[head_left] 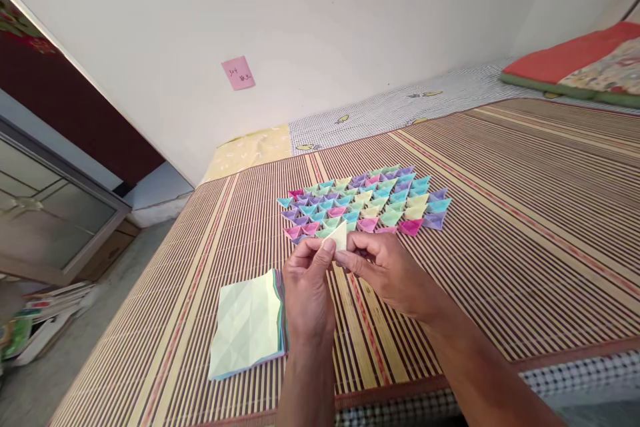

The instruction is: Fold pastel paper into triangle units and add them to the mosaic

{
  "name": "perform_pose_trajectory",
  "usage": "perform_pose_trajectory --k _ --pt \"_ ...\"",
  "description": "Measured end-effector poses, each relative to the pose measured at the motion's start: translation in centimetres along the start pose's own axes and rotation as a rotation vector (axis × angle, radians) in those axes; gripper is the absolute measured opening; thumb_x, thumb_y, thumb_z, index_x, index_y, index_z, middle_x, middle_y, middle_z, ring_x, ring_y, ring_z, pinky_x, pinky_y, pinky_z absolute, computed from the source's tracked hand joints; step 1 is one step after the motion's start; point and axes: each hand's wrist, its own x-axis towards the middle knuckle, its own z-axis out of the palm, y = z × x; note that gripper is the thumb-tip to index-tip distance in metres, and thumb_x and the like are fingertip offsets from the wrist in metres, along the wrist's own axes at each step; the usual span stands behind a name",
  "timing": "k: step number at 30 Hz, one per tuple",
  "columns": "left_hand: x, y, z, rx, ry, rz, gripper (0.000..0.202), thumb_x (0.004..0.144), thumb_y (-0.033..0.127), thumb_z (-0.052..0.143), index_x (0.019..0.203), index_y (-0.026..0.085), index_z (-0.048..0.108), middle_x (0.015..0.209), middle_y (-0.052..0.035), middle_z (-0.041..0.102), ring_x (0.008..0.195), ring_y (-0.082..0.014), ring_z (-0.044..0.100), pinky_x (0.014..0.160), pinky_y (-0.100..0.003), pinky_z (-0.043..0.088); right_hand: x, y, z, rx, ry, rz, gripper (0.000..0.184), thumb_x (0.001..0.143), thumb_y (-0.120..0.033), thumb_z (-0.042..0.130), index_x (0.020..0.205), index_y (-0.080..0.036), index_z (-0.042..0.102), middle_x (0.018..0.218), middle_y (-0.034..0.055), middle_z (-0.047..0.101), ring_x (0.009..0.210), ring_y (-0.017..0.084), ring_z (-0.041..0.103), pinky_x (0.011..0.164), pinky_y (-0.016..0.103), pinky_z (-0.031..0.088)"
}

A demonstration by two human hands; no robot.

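My left hand (307, 283) and my right hand (383, 267) meet above the striped bamboo mat (525, 227). Both pinch one small pale folded paper piece (340, 237) between thumb and fingers. Just beyond the hands lies a flat patch of several small folded paper pieces (367, 203) in pink, purple, blue, green and yellow, laid in rows. To the left of my left forearm rests a stack of creased square paper sheets (247, 323), pale green on top.
The mat covers a bed beside a white wall carrying a pink sticky note (238, 73). A red and patterned cushion (580, 63) lies at the far right. A glass-fronted cabinet (45, 213) and scattered papers (40, 323) sit on the floor at left.
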Motion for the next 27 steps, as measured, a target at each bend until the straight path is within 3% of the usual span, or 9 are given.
perform_pose_trajectory --k 6,10,14,18,20,23,27 --pt "0.5 -0.6 -0.2 -0.096 0.043 -0.058 0.03 0.061 0.035 0.097 0.067 0.017 0.073 0.068 0.0021 0.065 0.068 -0.0108 0.058 0.069 -0.023 0.049 0.0 0.1 0.7 -0.104 0.059 0.0 0.035 0.096 -0.032 0.063 0.068 -0.022 0.045 0.064 -0.0051 0.044 0.061 0.012 0.039 0.056 0.027 0.029" --pt "0.9 -0.6 -0.7 -0.134 0.059 -0.04 0.032 0.064 0.034 0.097 0.067 0.017 0.071 0.066 0.0032 0.061 0.065 -0.0098 0.054 0.067 -0.023 0.047 -0.3 0.3 1.0 -0.154 0.026 0.018 0.027 0.093 -0.025 0.064 0.07 -0.02 0.051 0.065 -0.0046 0.051 0.062 0.012 0.044 0.058 0.027 0.032" --pt "1.5 1.0 -2.1 -0.205 0.158 0.091 0.029 0.068 0.026 0.096 0.07 0.016 0.068 0.067 0.0045 0.059 0.059 -0.0066 0.049 0.058 -0.019 0.039 -0.9 -0.1 0.1 -0.186 -0.129 0.066 0.021 0.093 -0.024 0.064 0.073 -0.019 0.058 0.067 -0.0041 0.054 0.063 0.012 0.048 0.059 0.027 0.035" --pt "1.8 3.3 -3.4 -0.225 0.239 0.116 0.028 0.068 0.02 0.094 0.072 0.016 0.067 0.076 0.0018 0.066 0.065 -0.0084 0.057 0.055 -0.02 0.039 -2.7 -0.4 -2.1 -0.27 -0.114 0.096 0.026 0.096 -0.026 0.06 0.072 -0.019 0.057 0.068 -0.0039 0.051 0.063 0.012 0.045 0.059 0.027 0.033" --pt "1.8 4.0 -3.7 -0.194 0.269 0.131 0.029 0.067 0.02 0.095 0.074 0.017 0.067 0.076 0.0025 0.065 0.063 -0.008 0.056 0.054 -0.02 0.039 -4.9 -0.2 -3.4 -0.344 -0.149 0.17 0.031 0.098 -0.031 0.06 0.069 -0.019 0.055 0.065 -0.0043 0.048 0.06 0.012 0.042 0.057 0.026 0.03" --pt "0.7 4.2 -3.9 -0.102 0.246 0.063 0.034 0.065 0.026 0.097 0.074 0.017 0.066 0.078 0.0013 0.066 0.067 -0.0104 0.057 0.055 -0.02 0.04 -10.6 0.5 -4.8 -0.357 -0.233 0.367 0.039 0.098 -0.039 0.061 0.066 -0.02 0.053 0.062 -0.0047 0.046 0.057 0.012 0.041 0.055 0.026 0.03" --pt "-4.5 3.3 -5.0 0.053 0.068 -0.094 0.04 0.068 0.039 0.096 0.071 0.017 0.063 0.071 0.0025 0.059 0.065 -0.0109 0.05 0.061 -0.021 0.042 -19.3 2.8 -4.7 -0.43 -0.237 0.567 0.033 0.095 -0.033 0.059 0.064 -0.019 0.06 0.062 -0.0018 0.054 0.059 0.014 0.049 0.059 0.027 0.036"
